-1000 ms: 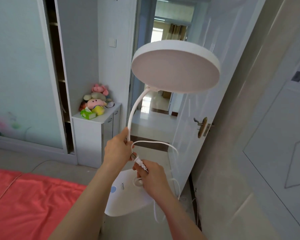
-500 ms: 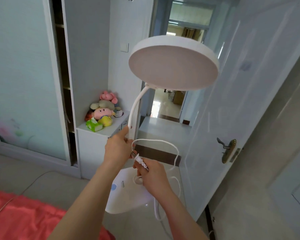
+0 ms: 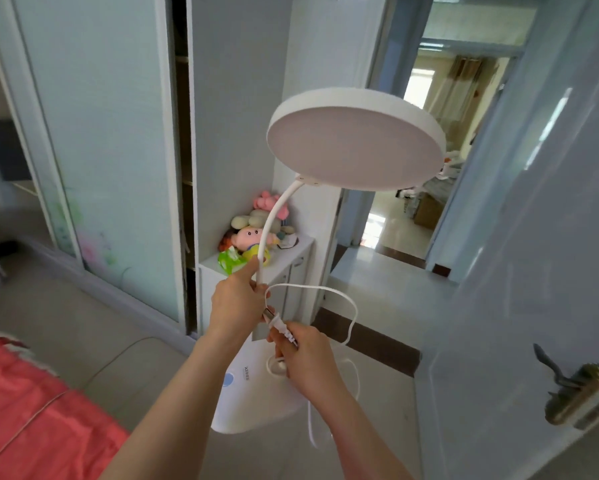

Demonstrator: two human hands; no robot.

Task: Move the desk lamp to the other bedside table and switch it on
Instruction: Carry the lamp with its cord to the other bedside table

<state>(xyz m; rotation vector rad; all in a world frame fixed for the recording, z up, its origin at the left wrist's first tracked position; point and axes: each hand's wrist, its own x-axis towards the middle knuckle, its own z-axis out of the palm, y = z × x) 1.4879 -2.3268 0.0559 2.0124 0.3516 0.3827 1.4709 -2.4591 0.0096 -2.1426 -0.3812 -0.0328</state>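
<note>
**Lamp carried in the air, view swung left toward the wardrobe**

Since the earlier frames the view has turned left: the brass door handle (image 3: 576, 393) has slid to the lower right edge, the small white cabinet (image 3: 291, 268) with its soft toys now sits behind the lamp's neck, and only a corner of the red bedspread (image 3: 31, 410) shows at lower left. The grip on the lamp looks the same as before.

The white desk lamp with a round flat head and curved neck (image 3: 355, 143) is held up in the air in front of the person, over the pale floor, resting on no tabletop. Its head tilts toward the camera, unlit. Its white rounded base (image 3: 246, 403) hangs low between the forearms, with a blue round button near its left side.

The left hand (image 3: 237, 303) is closed around the lower part of the neck, index finger stretched up along it. The right hand (image 3: 305, 358) sits just below and to the right, fingers pinched on the white plug (image 3: 277, 323), whose metal prongs point up toward the left hand. The white power cord (image 3: 339, 299) loops out to the right of both hands and trails down past the base.

A heap of plush toys, pink and beige (image 3: 256, 223), lies on the cabinet's tabletop, with a green packet (image 3: 230, 259) at the front. The white door (image 3: 533, 271) stands open on the right, with a hallway beyond
</note>
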